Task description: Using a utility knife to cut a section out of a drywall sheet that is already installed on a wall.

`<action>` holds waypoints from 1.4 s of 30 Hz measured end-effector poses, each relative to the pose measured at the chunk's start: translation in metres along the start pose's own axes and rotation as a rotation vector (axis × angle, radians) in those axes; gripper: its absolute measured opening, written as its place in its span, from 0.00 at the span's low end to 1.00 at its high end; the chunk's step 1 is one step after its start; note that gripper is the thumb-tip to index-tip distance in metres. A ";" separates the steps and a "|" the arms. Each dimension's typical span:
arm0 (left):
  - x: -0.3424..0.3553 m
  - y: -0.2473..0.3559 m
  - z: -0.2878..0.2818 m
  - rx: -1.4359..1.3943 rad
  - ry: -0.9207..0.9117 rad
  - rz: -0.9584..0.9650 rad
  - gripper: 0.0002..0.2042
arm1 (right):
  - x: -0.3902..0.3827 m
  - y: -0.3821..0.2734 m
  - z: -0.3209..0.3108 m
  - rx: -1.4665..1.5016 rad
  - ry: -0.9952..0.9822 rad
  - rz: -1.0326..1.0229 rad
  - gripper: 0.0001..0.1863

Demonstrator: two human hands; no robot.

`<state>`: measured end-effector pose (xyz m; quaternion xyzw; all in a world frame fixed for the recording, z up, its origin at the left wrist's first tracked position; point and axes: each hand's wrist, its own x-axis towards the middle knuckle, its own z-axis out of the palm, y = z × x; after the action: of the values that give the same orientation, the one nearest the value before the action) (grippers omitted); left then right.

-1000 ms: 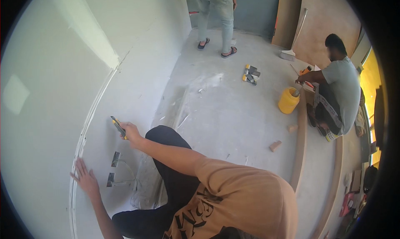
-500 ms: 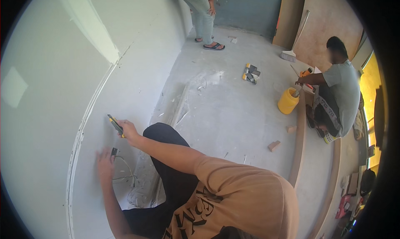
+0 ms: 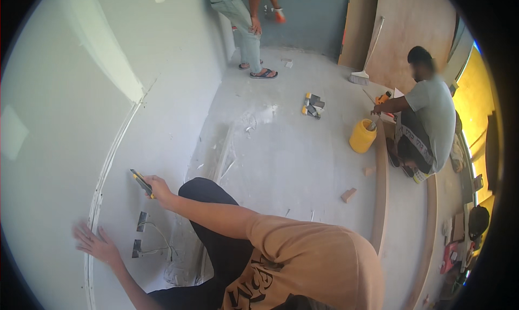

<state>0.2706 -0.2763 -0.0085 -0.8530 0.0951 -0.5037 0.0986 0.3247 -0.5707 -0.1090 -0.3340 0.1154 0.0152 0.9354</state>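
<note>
A yellow-and-black utility knife (image 3: 141, 183) is in my right hand (image 3: 157, 190), with its tip angled up toward the white wall (image 3: 178, 94). My left hand (image 3: 100, 246), slightly blurred, has its fingers spread over the wall. It lies by a whitish seam (image 3: 111, 153) that runs down the wall and holds nothing. Lower down, between my arms, are two dark rectangular openings: an upper one (image 3: 142, 222) and a lower one (image 3: 137, 249). Thin wires (image 3: 162, 235) come out of them.
A crouching person (image 3: 430, 112) at the right reaches toward a yellow container (image 3: 363, 136). Another person (image 3: 246, 34) stands bent at the back by the wall. A broom (image 3: 369, 56) leans behind; a power tool (image 3: 312, 105), wood blocks (image 3: 348, 195) and long boards (image 3: 382, 191) lie on the floor.
My left hand has moved left from beside the openings, uncovering both, to the seam. My right hand with the utility knife sits slightly lower and farther left. The view has shifted a little.
</note>
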 end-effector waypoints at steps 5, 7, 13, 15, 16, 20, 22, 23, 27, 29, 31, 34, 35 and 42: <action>-0.005 -0.012 0.022 0.079 -0.012 -0.006 0.35 | 0.002 -0.008 -0.002 -0.076 -0.013 -0.054 0.18; -0.020 -0.025 0.033 0.162 -0.029 0.045 0.35 | -0.001 -0.002 0.002 -0.077 -0.020 -0.018 0.19; -0.032 -0.021 0.034 0.175 -0.028 0.000 0.35 | -0.014 -0.002 0.002 -0.063 -0.078 0.025 0.20; -0.037 -0.015 0.037 0.195 -0.026 -0.033 0.34 | -0.017 -0.001 0.002 -0.053 -0.040 0.057 0.20; -0.041 -0.013 0.038 0.195 -0.041 -0.080 0.33 | -0.017 0.000 0.000 -0.059 -0.044 0.054 0.20; -0.064 -0.009 0.051 0.191 0.031 -0.200 0.33 | -0.010 0.002 -0.008 -0.046 -0.066 0.043 0.19; -0.065 -0.007 0.057 0.167 0.060 -0.213 0.34 | -0.006 0.002 -0.013 -0.051 -0.064 0.054 0.19; -0.064 -0.005 0.058 0.142 0.090 -0.220 0.34 | -0.003 0.001 -0.016 -0.065 -0.061 0.045 0.19; -0.055 0.014 0.062 0.109 0.114 -0.269 0.35 | 0.002 -0.001 -0.019 -0.068 -0.033 0.040 0.19; -0.045 0.033 0.060 0.002 0.206 -0.341 0.35 | 0.001 0.001 -0.018 -0.080 -0.038 0.047 0.19; -0.040 0.040 0.056 -0.001 0.112 -0.324 0.36 | 0.003 0.003 -0.019 -0.093 -0.041 0.047 0.19; -0.031 0.050 0.054 -0.027 0.036 -0.304 0.35 | 0.008 0.009 -0.023 -0.094 -0.030 0.079 0.18; -0.029 0.051 0.053 -0.044 0.052 -0.305 0.36 | 0.009 0.009 -0.023 -0.106 -0.043 0.082 0.18; -0.036 0.025 0.056 0.106 0.066 -0.256 0.26 | 0.006 0.004 -0.022 -0.162 -0.026 0.082 0.17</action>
<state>0.3007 -0.2864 -0.0718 -0.8348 -0.0381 -0.5441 0.0750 0.3252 -0.5813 -0.1295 -0.4033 0.1151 0.0672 0.9053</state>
